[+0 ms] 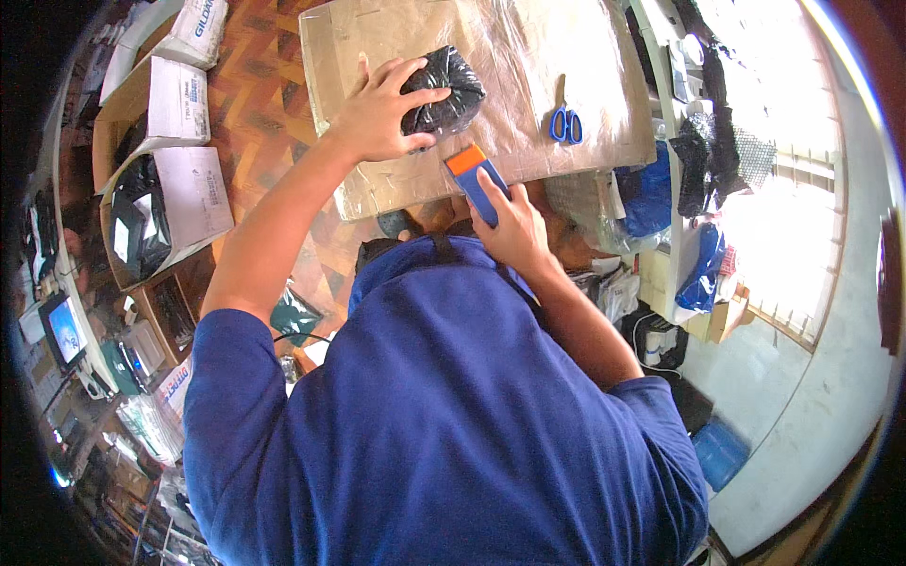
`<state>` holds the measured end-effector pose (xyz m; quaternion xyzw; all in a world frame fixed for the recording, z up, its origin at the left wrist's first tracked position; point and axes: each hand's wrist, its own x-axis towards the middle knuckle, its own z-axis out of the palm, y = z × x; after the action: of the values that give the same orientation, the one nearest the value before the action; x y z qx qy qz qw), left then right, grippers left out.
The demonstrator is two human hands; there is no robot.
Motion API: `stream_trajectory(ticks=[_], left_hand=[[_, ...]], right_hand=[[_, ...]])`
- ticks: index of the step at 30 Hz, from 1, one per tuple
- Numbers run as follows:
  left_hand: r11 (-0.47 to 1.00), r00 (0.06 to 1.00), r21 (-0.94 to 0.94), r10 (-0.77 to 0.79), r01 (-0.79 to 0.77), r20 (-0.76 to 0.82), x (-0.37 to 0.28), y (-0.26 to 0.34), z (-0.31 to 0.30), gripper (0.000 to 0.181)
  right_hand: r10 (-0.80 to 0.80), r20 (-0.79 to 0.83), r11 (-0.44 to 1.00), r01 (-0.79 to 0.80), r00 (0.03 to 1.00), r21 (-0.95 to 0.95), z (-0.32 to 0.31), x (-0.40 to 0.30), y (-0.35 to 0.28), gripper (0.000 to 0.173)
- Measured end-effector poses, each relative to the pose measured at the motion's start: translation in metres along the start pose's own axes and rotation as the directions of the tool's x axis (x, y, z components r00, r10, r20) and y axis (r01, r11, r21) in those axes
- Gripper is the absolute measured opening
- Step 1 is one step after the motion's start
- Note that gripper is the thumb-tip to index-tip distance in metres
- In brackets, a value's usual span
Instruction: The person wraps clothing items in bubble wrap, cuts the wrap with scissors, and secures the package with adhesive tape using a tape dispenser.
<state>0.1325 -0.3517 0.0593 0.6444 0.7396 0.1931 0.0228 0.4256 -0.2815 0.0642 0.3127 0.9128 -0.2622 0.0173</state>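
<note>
My left hand [386, 113] lies spread over a package wrapped in shiny black plastic [453, 92], thumb along its near side and fingers across its top. The package rests on a cardboard-covered work surface [509, 42] that has a clear, glossy film over it. In my right hand [520, 230] is a flat blue handheld tool with an orange end [478, 184]; its exact kind I cannot tell. The orange end points at the package, just short of its near side. Scissors with blue handles [566, 126] lie to the right of the package, blades pointing away from me.
On the left stand open cardboard boxes [187, 187], one holding black plastic packages [141, 219]. A shelf [658, 92] with bags and black wrap runs along the right, by a bright window [800, 177]. A dark green plastic packet [294, 315] lies low at my left.
</note>
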Motion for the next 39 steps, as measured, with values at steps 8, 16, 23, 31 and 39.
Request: stream_trajectory(ticks=[8,16,23,31,39], left_hand=[[0.993,0.971,0.101,-0.03,0.056,-0.237,0.003,0.052,0.055,0.047],[0.984,0.956,0.17,-0.003,0.055,-0.292,-0.002,0.058,0.061,0.054],[0.983,0.969,0.163,0.116,-0.081,-0.216,-0.027,0.058,0.069,0.043],[0.532,0.554,-0.796,-0.771,0.29,-0.314,-0.069,0.101,0.037,0.075],[-0.62,0.764,-0.777,-0.447,0.11,0.465,-0.072,0.113,0.0,0.04]], right_hand=[[0.03,0.425,0.99,0.03,0.905,-0.135,-0.045,0.109,-0.027,0.043],[-0.123,0.677,0.901,0.368,0.726,-0.231,0.025,0.109,0.053,0.039],[-0.08,0.554,0.976,0.177,0.829,-0.125,-0.125,0.09,0.016,0.053],[-0.373,0.334,0.923,0.384,0.866,0.035,-0.18,0.072,-0.045,0.06],[-0.673,0.334,0.713,0.699,0.66,0.056,-0.173,0.074,-0.062,0.07]])
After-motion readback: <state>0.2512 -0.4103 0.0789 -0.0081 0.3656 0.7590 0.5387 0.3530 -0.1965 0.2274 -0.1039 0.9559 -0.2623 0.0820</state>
